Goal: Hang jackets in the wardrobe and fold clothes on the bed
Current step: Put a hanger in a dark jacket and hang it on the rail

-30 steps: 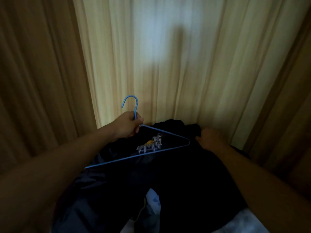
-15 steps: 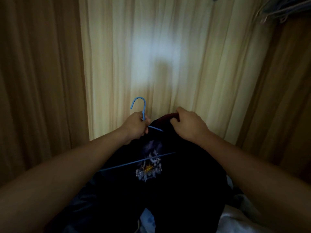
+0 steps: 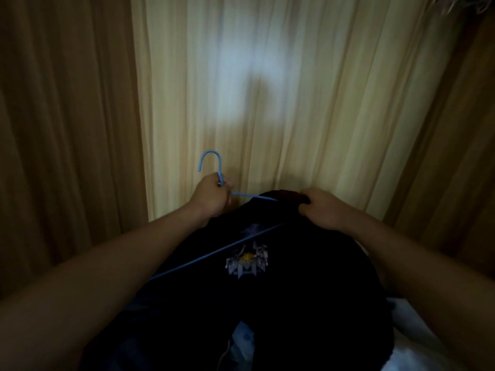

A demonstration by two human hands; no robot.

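Observation:
A dark jacket (image 3: 308, 277) with a pale crest on it hangs in front of me. My left hand (image 3: 210, 195) grips the neck of a blue wire hanger (image 3: 211, 162), whose hook points up. One arm of the hanger runs into the jacket's collar and its bottom bar crosses the front of the fabric. My right hand (image 3: 322, 208) grips the collar at the jacket's top right. The hanger's right end is hidden inside the cloth.
Cream curtains (image 3: 267, 89) hang straight ahead, flanked by brown curtain panels (image 3: 67, 116) on both sides. Pale bedding (image 3: 409, 344) shows at the bottom right under the jacket. Some hangers (image 3: 466, 4) peek in at the top right corner.
My right hand moved from the jacket's right side up to its collar, then slid right along it. The hanger's right arm went inside the jacket. The left hand kept its grip.

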